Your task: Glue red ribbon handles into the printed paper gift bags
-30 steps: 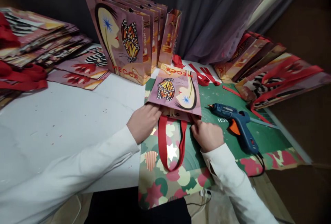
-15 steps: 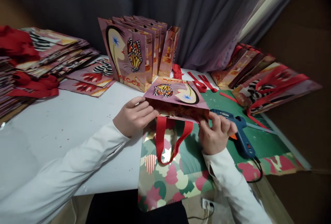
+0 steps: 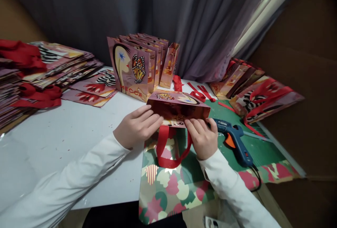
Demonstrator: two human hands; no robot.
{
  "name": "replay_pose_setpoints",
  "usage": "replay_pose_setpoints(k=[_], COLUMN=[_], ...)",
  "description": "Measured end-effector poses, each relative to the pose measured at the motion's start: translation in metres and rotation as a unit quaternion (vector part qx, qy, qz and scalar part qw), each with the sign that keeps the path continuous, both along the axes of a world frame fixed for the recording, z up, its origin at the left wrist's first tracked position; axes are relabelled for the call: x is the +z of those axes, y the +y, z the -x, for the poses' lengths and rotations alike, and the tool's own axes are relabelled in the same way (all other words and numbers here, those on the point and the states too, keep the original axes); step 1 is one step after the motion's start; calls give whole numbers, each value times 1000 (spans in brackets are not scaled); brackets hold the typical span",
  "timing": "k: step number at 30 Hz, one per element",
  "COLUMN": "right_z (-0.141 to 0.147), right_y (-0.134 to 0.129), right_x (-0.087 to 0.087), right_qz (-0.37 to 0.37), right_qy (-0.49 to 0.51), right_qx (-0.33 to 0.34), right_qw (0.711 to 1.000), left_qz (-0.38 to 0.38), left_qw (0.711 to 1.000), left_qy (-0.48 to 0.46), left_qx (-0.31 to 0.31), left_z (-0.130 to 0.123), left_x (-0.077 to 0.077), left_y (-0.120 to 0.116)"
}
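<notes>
A paper gift bag [image 3: 171, 97] with a butterfly and face print lies on its side, its mouth facing me and gaping. My left hand [image 3: 138, 126] grips the left corner of that mouth, fingers bent over the edge and thumb hidden. On the lower edge, right of centre, my right hand [image 3: 202, 137] is closed with its fingers curled over the rim. From this lower edge a red ribbon handle [image 3: 163, 150] hangs down in a loop between my hands. The far end of the bag reaches toward the standing bags.
A blue glue gun [image 3: 238, 145] lies right of my right hand on the green mat [image 3: 265, 152]. Finished-looking bags [image 3: 133, 66] stand behind, more bags [image 3: 263, 98] at right. Flat bags [image 3: 79, 70] are stacked left. Red ribbon pieces [image 3: 196, 94] lie behind the mat.
My right hand has moved left from the bag's right corner onto its lower edge. The mouth now gapes wider toward me. My left hand stays at the left corner. The camera view has shifted.
</notes>
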State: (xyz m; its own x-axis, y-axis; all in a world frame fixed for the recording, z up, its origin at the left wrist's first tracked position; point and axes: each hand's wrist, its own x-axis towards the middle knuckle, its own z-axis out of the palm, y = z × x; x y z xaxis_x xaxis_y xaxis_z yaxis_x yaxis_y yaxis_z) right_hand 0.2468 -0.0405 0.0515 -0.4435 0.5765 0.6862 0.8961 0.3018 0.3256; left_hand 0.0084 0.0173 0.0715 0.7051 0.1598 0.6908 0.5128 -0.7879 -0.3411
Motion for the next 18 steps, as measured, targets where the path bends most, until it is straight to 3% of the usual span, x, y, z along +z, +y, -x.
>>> replay_pose_setpoints(k=[6, 10, 14, 18], right_z=[1, -4, -16, -22], right_y=[7, 7, 8, 7], right_x=[7, 11, 13, 6], right_qz=[19, 8, 46, 70], right_qy=[9, -15, -38, -28], right_qx=[27, 86, 132, 124], right_qw=[999, 996, 989, 989], left_qz=[-40, -56, -27, 20], left_qw=[999, 998, 998, 994], left_qy=[25, 29, 51, 91], left_qx=[18, 17, 38, 64], left_z=[-6, -3, -1, -6], left_x=[3, 6, 4, -2], left_y=[0, 3, 6, 5])
